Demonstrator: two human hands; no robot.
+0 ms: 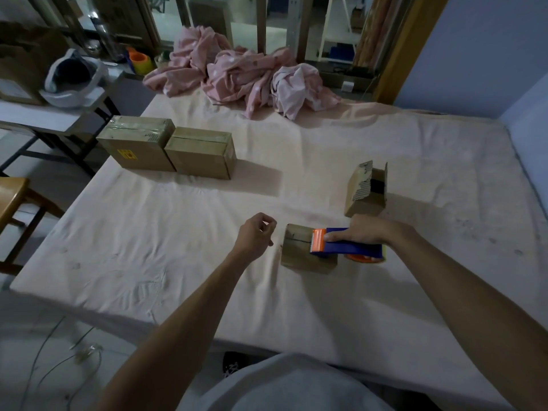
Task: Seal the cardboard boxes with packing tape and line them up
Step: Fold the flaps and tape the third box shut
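Now | 4 boxes (201,152) | 1 dispenser (350,247), gripped by right hand (367,229) | left hand (256,232) curled, seemingly empty

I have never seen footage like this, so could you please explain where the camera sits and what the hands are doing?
There is no robot: one camera, worn on a person's head, looks down at their own arms. The right hand grips a blue-and-orange tape dispenser on a small cardboard box. The left hand hovers beside it, loosely curled, with nothing visible in it. On the sheet-covered surface also stand two taped boxes side by side, an open box and crumpled pink cloth.
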